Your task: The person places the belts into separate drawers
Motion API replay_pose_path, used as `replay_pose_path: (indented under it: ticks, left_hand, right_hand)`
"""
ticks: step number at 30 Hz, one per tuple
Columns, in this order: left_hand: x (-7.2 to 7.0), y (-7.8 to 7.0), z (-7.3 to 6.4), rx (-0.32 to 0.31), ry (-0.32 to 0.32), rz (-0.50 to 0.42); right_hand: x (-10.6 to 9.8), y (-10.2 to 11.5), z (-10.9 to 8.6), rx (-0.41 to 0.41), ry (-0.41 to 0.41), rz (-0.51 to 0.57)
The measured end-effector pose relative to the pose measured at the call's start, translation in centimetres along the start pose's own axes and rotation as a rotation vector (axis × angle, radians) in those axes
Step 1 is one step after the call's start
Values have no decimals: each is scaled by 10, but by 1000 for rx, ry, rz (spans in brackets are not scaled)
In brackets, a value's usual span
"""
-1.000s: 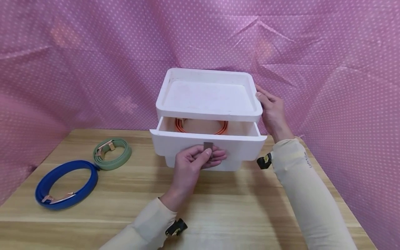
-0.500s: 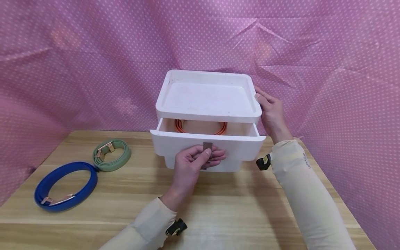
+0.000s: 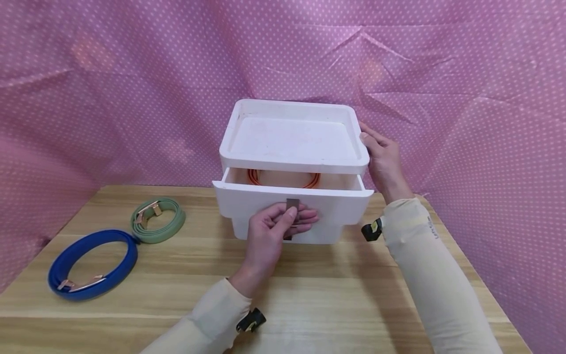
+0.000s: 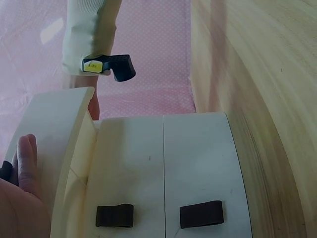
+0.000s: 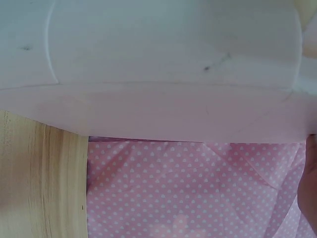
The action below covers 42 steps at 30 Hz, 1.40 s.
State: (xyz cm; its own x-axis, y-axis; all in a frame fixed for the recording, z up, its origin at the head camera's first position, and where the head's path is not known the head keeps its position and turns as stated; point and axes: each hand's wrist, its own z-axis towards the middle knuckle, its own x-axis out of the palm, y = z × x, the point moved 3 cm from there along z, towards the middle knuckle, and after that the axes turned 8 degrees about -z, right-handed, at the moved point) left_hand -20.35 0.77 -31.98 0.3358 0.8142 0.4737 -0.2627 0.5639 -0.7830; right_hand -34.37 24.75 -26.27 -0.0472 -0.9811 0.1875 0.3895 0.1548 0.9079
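Note:
A white drawer cabinet (image 3: 292, 140) stands at the back of the table, its top drawer (image 3: 247, 199) partly out. Inside that drawer lies a coiled orange belt (image 3: 253, 177), partly hidden under the cabinet's top. My left hand (image 3: 265, 233) pinches the drawer's brown pull tab (image 3: 292, 202) between thumb and fingers. At the cabinet's upper right side, my right hand (image 3: 384, 160) grips the rim with the thumb in front; its other fingertips are mostly hidden. In the left wrist view, two lower drawer fronts (image 4: 198, 158) with dark tabs sit flush.
A coiled green belt (image 3: 174, 226) and a coiled blue belt (image 3: 126, 263), each with a copper-coloured buckle, lie on the wooden table (image 3: 185, 275) at the left. Pink dotted cloth (image 3: 177, 88) hangs behind and at both sides.
The top drawer has slid slightly inward with my left hand on its tab, and less of the orange belt shows. My right hand keeps its hold on the cabinet.

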Motion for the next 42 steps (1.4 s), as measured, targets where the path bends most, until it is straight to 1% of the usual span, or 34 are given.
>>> replay_pose_path:
  ticks: [7,22,31,39,42]
  left_hand:
    - [1,2,0,19,-19,8]
    - [1,2,1,4,-20,26]
    - [0,2,1,3,-30,19]
    - [0,1,4,-15,-46,65]
    - [0,0,5,-18,-54,65]
  right_hand:
    - [0,-1,0,2,8,5]
    - [-3,-1,0,13,7,3]
    - [-2,-2,0,20,1,12]
    - [-3,-2,1,7,-4,35]
    - [-3,-3,1,8,-1,27]
